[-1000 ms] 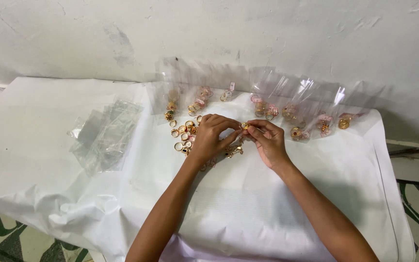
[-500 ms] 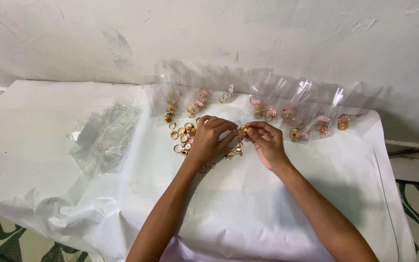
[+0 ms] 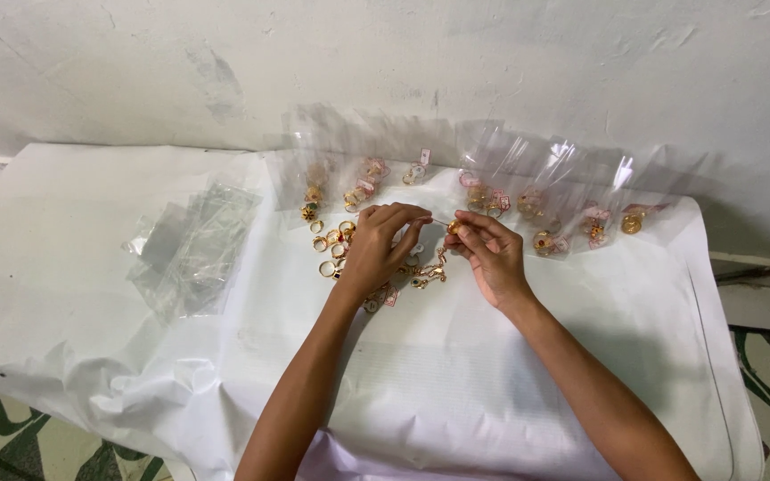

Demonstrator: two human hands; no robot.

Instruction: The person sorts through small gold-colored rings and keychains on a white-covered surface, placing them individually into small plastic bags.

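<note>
At frame centre, the right hand (image 3: 490, 254) pinches a gold ring (image 3: 453, 228) at its fingertips. The left hand (image 3: 379, 249), fingers curled narrow, meets it just left, above loose rings (image 3: 330, 253).

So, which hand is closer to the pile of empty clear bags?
Left. The left hand is just right of the pile of empty clear bags, over loose gold rings. The right hand lies farther right.
</note>
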